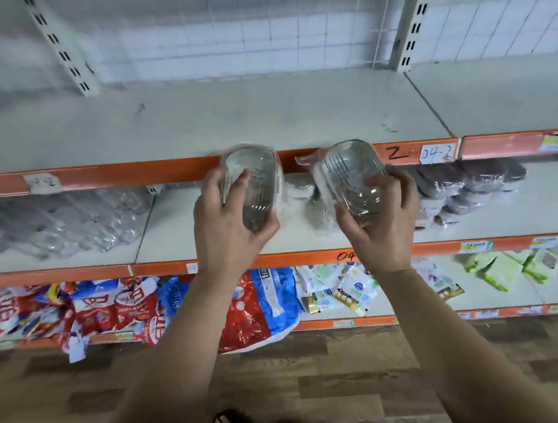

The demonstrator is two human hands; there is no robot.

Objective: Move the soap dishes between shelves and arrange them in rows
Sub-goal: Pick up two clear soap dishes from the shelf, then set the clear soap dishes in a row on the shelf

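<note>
The left hand (227, 223) had its fingers curled around the near end of a clear soap dish (251, 188), thumb pressed on the underside, gripping it firmly. The right hand (379, 216) clasped a second clear soap dish (350, 179) the same way, its fingers wrapped over the near end. Both dishes were wrapped in thin clear plastic and held in the air in front of the orange edge (122, 174) of the top shelf (260, 116). Each was an oval with its long axis running away from the person; the left one leaned slightly right at its far end, the right one leaned left. Ridges showed through the right dish; motion blur softened the left one. On the middle shelf (551, 196), partly hidden behind the hands, lay dark wrapped dishes (467, 184) to the right and blurred clear items (76, 225) to the left. The lowest shelf held red and blue bags (254, 314) and small green packets (504, 270).
</note>
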